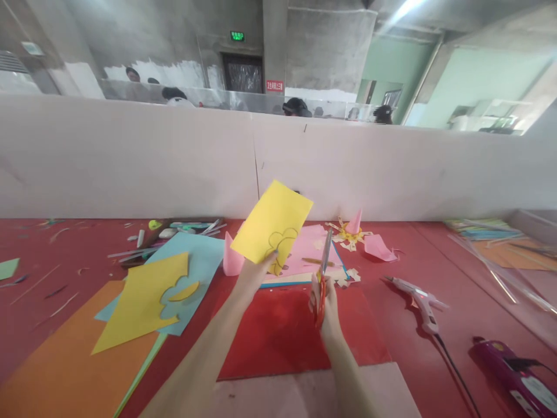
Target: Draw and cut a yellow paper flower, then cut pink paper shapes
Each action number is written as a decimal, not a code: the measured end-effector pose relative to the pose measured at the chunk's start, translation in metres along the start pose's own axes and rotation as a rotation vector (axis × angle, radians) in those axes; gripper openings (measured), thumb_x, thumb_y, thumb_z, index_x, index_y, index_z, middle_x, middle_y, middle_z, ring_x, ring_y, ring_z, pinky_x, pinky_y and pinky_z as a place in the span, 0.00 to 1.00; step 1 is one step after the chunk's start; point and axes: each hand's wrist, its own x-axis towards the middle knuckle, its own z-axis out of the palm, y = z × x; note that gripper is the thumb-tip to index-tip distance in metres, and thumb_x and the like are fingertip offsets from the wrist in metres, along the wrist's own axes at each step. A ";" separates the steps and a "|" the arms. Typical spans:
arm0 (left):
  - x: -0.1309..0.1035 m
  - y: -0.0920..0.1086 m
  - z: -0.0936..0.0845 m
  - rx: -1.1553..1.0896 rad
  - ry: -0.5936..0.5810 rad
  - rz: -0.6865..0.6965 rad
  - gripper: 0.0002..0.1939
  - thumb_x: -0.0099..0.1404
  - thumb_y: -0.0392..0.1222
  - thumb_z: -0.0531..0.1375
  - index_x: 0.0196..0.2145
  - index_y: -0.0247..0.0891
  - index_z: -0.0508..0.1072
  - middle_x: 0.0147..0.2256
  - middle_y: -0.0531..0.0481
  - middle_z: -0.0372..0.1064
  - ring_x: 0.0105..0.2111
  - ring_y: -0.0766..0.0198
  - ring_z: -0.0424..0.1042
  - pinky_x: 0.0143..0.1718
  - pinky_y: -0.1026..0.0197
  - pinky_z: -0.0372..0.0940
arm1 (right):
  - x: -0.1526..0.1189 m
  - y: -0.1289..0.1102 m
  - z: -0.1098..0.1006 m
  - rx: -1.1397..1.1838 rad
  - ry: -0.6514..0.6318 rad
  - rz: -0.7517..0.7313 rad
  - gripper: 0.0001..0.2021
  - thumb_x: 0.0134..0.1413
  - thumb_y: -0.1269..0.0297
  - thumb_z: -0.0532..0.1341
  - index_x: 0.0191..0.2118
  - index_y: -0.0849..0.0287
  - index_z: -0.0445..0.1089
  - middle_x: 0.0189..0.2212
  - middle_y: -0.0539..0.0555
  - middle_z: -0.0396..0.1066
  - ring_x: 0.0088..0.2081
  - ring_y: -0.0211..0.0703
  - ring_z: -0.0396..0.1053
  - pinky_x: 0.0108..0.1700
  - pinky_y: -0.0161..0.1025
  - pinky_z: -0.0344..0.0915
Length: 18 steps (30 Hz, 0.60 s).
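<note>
**Pale board nearest us, marked yellow card in hand**

Closest to us, the pale board runs off the bottom edge, next to a red mat.

On the left, a cut yellow sheet lies over a blue sheet and an orange sheet; curves are already cut out of its edge. In the middle, our left hand is clamped on the yellow card, raised above the mat's far end. A scalloped outline is drawn there; we judge it mostly uncut, though we cannot tell where the hand covers it. Our right hand grips the orange-handled scissors, blades up, apart from the card. Farther right, a pink cone stands on a yellow base, seemingly assembled.

The red tabletop carries scraps at left, then a glue gun and a purple device at right. A white partition closes its far side; beyond it we see people's heads, a green sign and a red notice.
</note>
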 end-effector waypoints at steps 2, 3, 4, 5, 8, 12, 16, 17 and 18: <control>-0.004 0.010 -0.002 -0.028 0.051 0.065 0.26 0.52 0.47 0.62 0.45 0.31 0.66 0.37 0.38 0.73 0.32 0.51 0.75 0.27 0.55 0.70 | -0.008 -0.001 0.006 0.014 -0.087 0.088 0.18 0.44 0.46 0.60 0.29 0.55 0.58 0.16 0.41 0.49 0.15 0.30 0.49 0.17 0.30 0.51; -0.006 0.013 -0.002 -0.031 0.061 0.079 0.26 0.52 0.47 0.62 0.46 0.31 0.65 0.39 0.39 0.73 0.34 0.50 0.74 0.28 0.54 0.70 | -0.012 -0.001 0.009 0.009 -0.114 0.107 0.18 0.44 0.46 0.60 0.29 0.55 0.57 0.16 0.41 0.49 0.15 0.30 0.48 0.17 0.29 0.50; -0.009 0.015 -0.001 -0.024 0.042 0.075 0.26 0.52 0.47 0.61 0.47 0.32 0.66 0.41 0.39 0.72 0.36 0.49 0.74 0.31 0.52 0.70 | -0.016 -0.001 0.011 -0.008 -0.142 0.120 0.18 0.45 0.47 0.61 0.28 0.55 0.57 0.16 0.41 0.48 0.15 0.30 0.48 0.17 0.29 0.51; -0.011 0.016 0.001 -0.009 0.034 0.071 0.25 0.53 0.47 0.61 0.46 0.32 0.67 0.42 0.39 0.72 0.40 0.49 0.73 0.35 0.51 0.70 | -0.019 -0.002 0.013 -0.034 -0.168 0.127 0.18 0.45 0.47 0.60 0.28 0.55 0.57 0.16 0.41 0.49 0.15 0.30 0.49 0.16 0.29 0.51; -0.016 0.014 0.007 0.069 0.084 0.102 0.21 0.53 0.46 0.62 0.43 0.34 0.69 0.42 0.42 0.72 0.47 0.51 0.68 0.47 0.51 0.65 | -0.023 -0.005 0.016 -0.073 -0.204 0.160 0.18 0.47 0.45 0.58 0.27 0.55 0.55 0.16 0.40 0.49 0.14 0.29 0.49 0.15 0.29 0.51; -0.019 0.011 0.016 0.127 0.158 0.104 0.20 0.52 0.44 0.62 0.43 0.35 0.70 0.46 0.43 0.70 0.51 0.52 0.65 0.52 0.51 0.61 | -0.022 -0.008 0.014 -0.080 -0.225 0.153 0.18 0.51 0.45 0.54 0.28 0.55 0.54 0.15 0.41 0.50 0.15 0.30 0.51 0.16 0.29 0.53; -0.021 0.008 0.021 0.167 0.112 0.066 0.20 0.53 0.43 0.61 0.44 0.36 0.70 0.48 0.43 0.68 0.49 0.53 0.66 0.51 0.52 0.62 | -0.020 -0.009 0.010 -0.136 -0.232 0.094 0.17 0.53 0.46 0.53 0.30 0.56 0.56 0.16 0.42 0.51 0.15 0.30 0.51 0.16 0.29 0.53; -0.022 0.007 0.022 0.174 0.098 0.059 0.20 0.53 0.43 0.61 0.45 0.36 0.70 0.49 0.43 0.68 0.49 0.53 0.66 0.51 0.52 0.62 | -0.019 -0.009 0.010 -0.138 -0.229 0.085 0.17 0.53 0.46 0.53 0.30 0.56 0.56 0.16 0.42 0.51 0.15 0.30 0.51 0.16 0.29 0.52; -0.022 0.005 0.022 0.181 0.092 0.050 0.20 0.54 0.43 0.60 0.45 0.37 0.70 0.50 0.43 0.67 0.49 0.54 0.66 0.51 0.53 0.62 | -0.019 -0.009 0.010 -0.134 -0.223 0.082 0.17 0.53 0.45 0.52 0.31 0.56 0.56 0.16 0.41 0.51 0.15 0.30 0.51 0.16 0.29 0.52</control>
